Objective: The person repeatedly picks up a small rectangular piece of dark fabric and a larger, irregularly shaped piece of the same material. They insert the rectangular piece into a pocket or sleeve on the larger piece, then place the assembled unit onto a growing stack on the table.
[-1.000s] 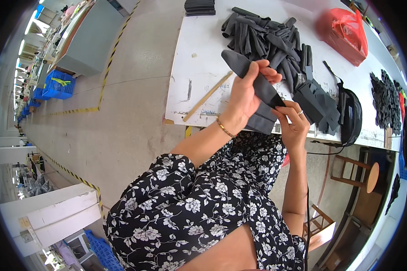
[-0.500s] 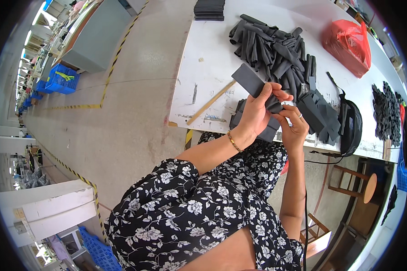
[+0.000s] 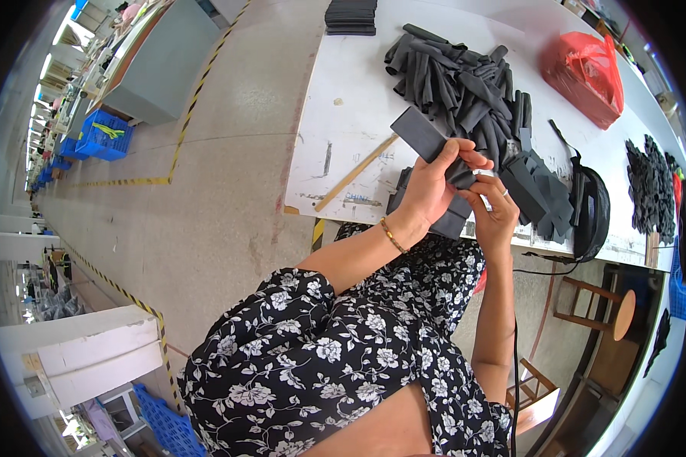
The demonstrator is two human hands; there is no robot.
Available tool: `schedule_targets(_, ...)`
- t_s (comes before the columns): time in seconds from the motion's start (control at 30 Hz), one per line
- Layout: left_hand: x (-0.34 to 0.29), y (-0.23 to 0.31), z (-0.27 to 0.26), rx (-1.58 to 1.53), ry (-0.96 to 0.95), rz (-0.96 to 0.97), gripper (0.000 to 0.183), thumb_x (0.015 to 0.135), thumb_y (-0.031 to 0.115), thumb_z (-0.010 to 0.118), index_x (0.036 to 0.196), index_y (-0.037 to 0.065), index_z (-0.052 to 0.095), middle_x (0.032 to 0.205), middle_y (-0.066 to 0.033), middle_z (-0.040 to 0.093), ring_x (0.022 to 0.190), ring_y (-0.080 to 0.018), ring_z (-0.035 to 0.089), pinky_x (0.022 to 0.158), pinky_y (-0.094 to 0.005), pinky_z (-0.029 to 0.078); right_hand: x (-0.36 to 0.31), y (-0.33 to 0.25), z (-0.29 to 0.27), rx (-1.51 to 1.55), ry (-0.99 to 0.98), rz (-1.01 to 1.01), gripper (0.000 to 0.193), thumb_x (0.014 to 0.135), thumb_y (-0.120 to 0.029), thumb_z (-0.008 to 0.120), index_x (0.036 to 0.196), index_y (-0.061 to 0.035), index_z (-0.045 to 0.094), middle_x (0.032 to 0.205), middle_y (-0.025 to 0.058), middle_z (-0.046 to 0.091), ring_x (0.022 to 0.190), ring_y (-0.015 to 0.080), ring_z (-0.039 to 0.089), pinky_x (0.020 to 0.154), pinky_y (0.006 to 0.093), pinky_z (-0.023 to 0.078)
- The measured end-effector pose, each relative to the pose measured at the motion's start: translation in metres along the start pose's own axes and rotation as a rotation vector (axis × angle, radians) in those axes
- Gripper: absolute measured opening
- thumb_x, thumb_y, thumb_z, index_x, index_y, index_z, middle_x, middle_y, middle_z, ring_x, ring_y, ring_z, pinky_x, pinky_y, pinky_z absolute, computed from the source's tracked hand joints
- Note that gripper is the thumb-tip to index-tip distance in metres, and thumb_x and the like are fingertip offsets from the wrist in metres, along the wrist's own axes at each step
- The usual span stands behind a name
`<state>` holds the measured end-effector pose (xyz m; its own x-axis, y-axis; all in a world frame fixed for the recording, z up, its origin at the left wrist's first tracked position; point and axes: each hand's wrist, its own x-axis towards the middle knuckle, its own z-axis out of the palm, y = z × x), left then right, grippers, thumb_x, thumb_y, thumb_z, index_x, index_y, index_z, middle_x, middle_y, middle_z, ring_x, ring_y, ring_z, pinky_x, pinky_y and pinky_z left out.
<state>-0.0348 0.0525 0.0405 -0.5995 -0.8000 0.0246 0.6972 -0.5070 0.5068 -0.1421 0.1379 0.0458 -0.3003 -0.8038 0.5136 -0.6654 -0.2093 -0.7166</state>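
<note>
A dark grey strip of fabric (image 3: 419,135) stretches up and left from my left hand (image 3: 431,183), which grips it between thumb and fingers. At the strip's other end, my right hand (image 3: 495,209) pinches a curled part of it with thumb and fingertips. Both hands are raised above the table's near edge. Below them lie flat dark grey pieces (image 3: 451,221), partly covered by my left hand. Just right of my right hand is a pile of flat dark pieces (image 3: 537,196). Beyond the hands is a large heap of curled dark strips (image 3: 465,80).
On the white table (image 3: 335,99) lie a wooden stick (image 3: 357,172), a neat dark stack (image 3: 351,17), a red plastic bag (image 3: 585,80), a black bag (image 3: 591,209) and another dark heap (image 3: 651,186). A wooden stool (image 3: 621,314) stands below the table at right.
Hardly anything differs. My right hand's fingers have shifted slightly at the curled end; my left hand keeps its grip on the strip.
</note>
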Motion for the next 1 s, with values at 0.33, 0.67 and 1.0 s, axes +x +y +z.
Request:
schedule_targets(0.33,0.020,0.016,-0.008,0.082,-0.115,0.208,0.040,0.102,0.036,0.045,0.117,0.002,0.059,0.113,-0.0164,0.067,0.121,-0.0345,0.057,0.110,-0.0479,0.040,-0.019,0.011,0.027,0.564,0.352,0.505,0.022,0.090,-0.017,0.071,0.099,0.0006,0.063,0.100,0.0049,0.061,0.081,0.0088,0.054,0.069,0.0238,0.045)
schedule_targets(0.67,0.014,0.046,-0.051,0.140,-0.042,0.214,0.022,0.092,0.019,0.067,0.107,0.004,0.065,0.100,-0.0134,0.069,0.097,-0.0261,0.068,0.091,-0.0400,0.056,0.002,-0.017,0.019,0.264,0.378,0.100,0.006,0.083,0.000,0.073,0.088,-0.0020,0.071,0.079,0.0047,0.064,0.069,0.0125,0.057,0.065,0.0257,0.045)
schedule_targets(1.0,0.000,0.065,-0.051,0.206,0.024,0.211,0.015,0.093,0.013,0.064,0.102,0.000,0.066,0.094,-0.0154,0.071,0.091,-0.0271,0.070,0.089,-0.0398,0.057,-0.006,-0.013,0.019,0.109,0.278,0.117,0.002,0.085,-0.002,0.071,0.086,-0.0001,0.071,0.079,0.0061,0.065,0.068,0.0135,0.057,0.061,0.0248,0.044)
